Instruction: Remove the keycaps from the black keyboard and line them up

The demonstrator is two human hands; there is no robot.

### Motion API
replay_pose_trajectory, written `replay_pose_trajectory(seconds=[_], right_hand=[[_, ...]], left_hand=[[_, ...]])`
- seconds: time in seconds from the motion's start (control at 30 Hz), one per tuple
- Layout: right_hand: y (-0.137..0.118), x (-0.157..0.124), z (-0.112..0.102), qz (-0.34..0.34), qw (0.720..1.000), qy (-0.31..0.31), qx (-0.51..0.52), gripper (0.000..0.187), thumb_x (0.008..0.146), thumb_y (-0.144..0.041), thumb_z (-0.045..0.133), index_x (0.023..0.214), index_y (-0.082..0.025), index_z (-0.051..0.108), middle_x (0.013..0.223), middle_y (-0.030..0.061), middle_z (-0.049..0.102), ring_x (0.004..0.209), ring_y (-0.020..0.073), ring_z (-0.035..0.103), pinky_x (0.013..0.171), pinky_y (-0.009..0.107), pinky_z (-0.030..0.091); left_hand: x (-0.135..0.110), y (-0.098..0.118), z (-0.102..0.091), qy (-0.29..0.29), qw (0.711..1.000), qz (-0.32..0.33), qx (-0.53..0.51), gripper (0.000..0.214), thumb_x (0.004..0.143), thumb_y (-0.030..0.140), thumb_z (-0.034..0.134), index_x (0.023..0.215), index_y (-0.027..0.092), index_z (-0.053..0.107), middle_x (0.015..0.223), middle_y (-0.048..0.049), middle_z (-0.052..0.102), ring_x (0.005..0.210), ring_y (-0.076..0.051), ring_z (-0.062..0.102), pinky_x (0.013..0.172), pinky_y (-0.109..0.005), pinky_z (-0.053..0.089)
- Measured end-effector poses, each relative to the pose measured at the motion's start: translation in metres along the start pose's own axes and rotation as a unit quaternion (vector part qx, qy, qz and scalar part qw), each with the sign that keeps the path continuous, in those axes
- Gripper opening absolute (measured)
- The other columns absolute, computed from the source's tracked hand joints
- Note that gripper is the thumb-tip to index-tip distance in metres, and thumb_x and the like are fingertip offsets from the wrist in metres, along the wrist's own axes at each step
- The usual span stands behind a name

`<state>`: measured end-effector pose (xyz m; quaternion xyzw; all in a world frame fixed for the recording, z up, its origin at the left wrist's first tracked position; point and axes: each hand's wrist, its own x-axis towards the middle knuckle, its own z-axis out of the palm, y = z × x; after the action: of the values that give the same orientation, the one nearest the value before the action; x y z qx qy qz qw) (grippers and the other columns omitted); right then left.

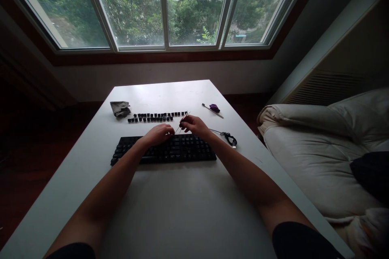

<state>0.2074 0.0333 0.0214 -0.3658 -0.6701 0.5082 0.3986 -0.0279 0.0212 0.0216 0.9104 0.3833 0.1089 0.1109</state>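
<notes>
A black keyboard (176,151) lies across the white table (170,202). Above its back edge, my right hand (196,125) is closed around a wire keycap puller (178,130), whose thin wires point down toward my left hand. My left hand (159,133) rests over the keyboard's back edge with its fingers curled together close to the wire ends. What those fingers hold, if anything, is too small to make out. Behind the keyboard, loose black keycaps (148,117) stand in two rows.
A crumpled grey cloth (120,109) lies at the back left. At the back right are a thin brush (212,110) and a small purple item (214,108). A coiled USB cable (230,139) sits right of the keyboard. A pale sofa (316,149) stands beyond the table's right edge.
</notes>
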Motion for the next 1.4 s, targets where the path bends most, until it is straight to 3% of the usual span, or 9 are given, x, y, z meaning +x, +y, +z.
replay_pose_trajectory(seconds=[0.27,0.5,0.83,1.27,1.4], right_hand=[[-0.005,-0.008,0.007,-0.056,0.986,-0.031,-0.155,0.010,0.086,-0.024,0.062,0.093,-0.019,0.068,0.080,0.0002,0.072,0.070,0.0129,0.067,0.067,0.023,0.052],[-0.004,-0.010,0.009,-0.066,0.977,-0.032,-0.201,0.012,0.088,-0.024,0.062,0.096,-0.019,0.069,0.079,-0.0003,0.072,0.068,0.0130,0.064,0.068,0.024,0.047],[-0.012,-0.019,0.014,-0.109,0.948,-0.095,-0.284,0.012,0.087,-0.017,0.063,0.096,-0.020,0.069,0.084,0.0012,0.072,0.074,0.0145,0.062,0.070,0.024,0.043],[-0.023,-0.024,0.020,-0.130,0.927,-0.110,-0.335,0.015,0.085,-0.011,0.062,0.094,-0.022,0.067,0.087,0.0018,0.071,0.076,0.0164,0.063,0.070,0.024,0.041],[-0.020,-0.025,0.028,-0.132,0.920,-0.082,-0.359,0.014,0.086,-0.013,0.063,0.095,-0.022,0.067,0.090,0.0038,0.072,0.081,0.0188,0.064,0.071,0.025,0.040]], left_hand=[[-0.011,0.005,-0.006,-0.003,0.999,0.007,-0.032,0.017,0.087,0.032,0.067,0.100,0.024,0.073,0.101,-0.0042,0.067,0.092,-0.020,0.062,0.080,-0.029,0.047],[-0.012,0.008,-0.004,0.005,0.998,0.015,-0.066,0.015,0.087,0.031,0.067,0.098,0.024,0.074,0.101,-0.0046,0.065,0.092,-0.019,0.061,0.081,-0.029,0.047],[-0.011,0.002,0.001,0.000,0.999,0.004,-0.049,0.014,0.089,0.032,0.065,0.095,0.022,0.072,0.102,-0.0057,0.065,0.093,-0.020,0.060,0.081,-0.030,0.047],[-0.011,0.002,0.000,-0.003,0.999,0.007,-0.046,0.015,0.088,0.023,0.060,0.095,0.023,0.074,0.102,-0.0060,0.066,0.094,-0.020,0.062,0.083,-0.030,0.048],[-0.010,0.001,0.002,0.004,0.998,0.011,-0.055,0.019,0.088,0.018,0.058,0.095,0.024,0.074,0.104,-0.0056,0.066,0.095,-0.020,0.062,0.086,-0.030,0.048]])
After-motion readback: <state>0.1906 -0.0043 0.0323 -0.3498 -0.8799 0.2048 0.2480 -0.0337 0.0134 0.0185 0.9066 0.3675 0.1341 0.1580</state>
